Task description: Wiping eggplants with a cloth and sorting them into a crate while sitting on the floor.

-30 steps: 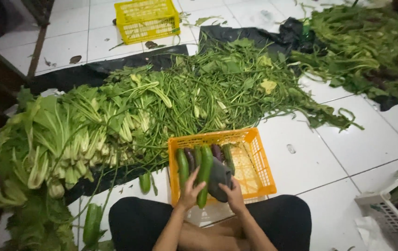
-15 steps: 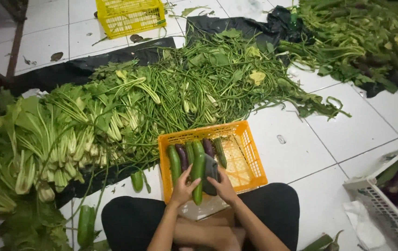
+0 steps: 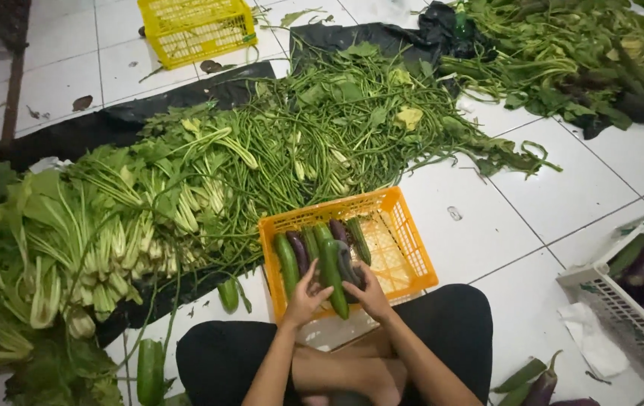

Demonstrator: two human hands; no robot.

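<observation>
Far left: heap of pale-stemmed leafy greens (image 3: 74, 248) on black plastic sheeting (image 3: 111, 128) over the white tiled floor (image 3: 487, 225). 1 loose green cucumber (image 3: 150, 371) lies on the tile by the person's knee, a shorter green one (image 3: 228, 295) just beside the crate's left corner. Empty yellow plastic crate (image 3: 194, 28) at top. Pile of long green beans (image 3: 337, 128) runs behind the centre.

Centre: orange plastic crate (image 3: 401, 248) on the floor right in front of the seated person's legs. Left half holds green cucumbers and dark purple eggplants (image 3: 299, 252) lined side by side; right half bare mesh.

Left hand (image 3: 305, 295) and right hand (image 3: 371, 293) both rest on 1 long green cucumber (image 3: 332, 277) at the crate's near edge, fingers wrapped round it from either side, hands close together. Cucumber lies lengthwise, touching its neighbours.

Right: white plastic basket (image 3: 622, 316) with more eggplants and cucumbers, crumpled white paper (image 3: 589, 338) beside it, loose eggplant (image 3: 540, 387) on the tile. More greens (image 3: 562, 53) top right.
</observation>
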